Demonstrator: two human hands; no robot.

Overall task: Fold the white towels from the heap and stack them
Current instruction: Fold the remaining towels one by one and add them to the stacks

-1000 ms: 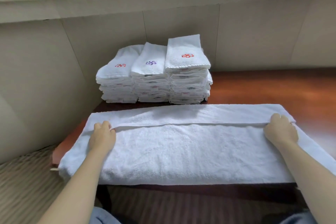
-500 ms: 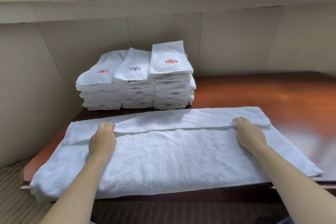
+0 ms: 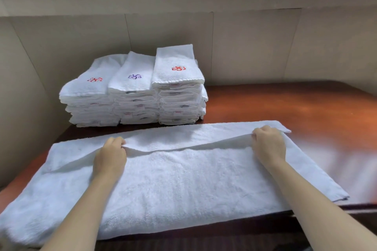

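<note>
A long white towel point(image 3: 183, 181) lies spread across the brown table, its far long edge folded toward me as a flap. My left hand point(image 3: 110, 159) pinches that flap's edge near the towel's left part. My right hand point(image 3: 268, 144) grips the same edge near the right end, and the edge is lifted slightly between the two hands. Behind the towel stand three side-by-side stacks of folded white towels point(image 3: 134, 91) with red and purple embroidered marks on top.
The brown table point(image 3: 285, 108) reaches to the right, bare and shiny. A beige panelled wall point(image 3: 255, 43) runs close behind the stacks and along the left side. A window sill runs above. The towel's near edge hangs over the table's front edge.
Both hands have curled onto the folded flap's edge and raised it a little. Half a second ago they lay flat on it. The view has shifted to the left.
</note>
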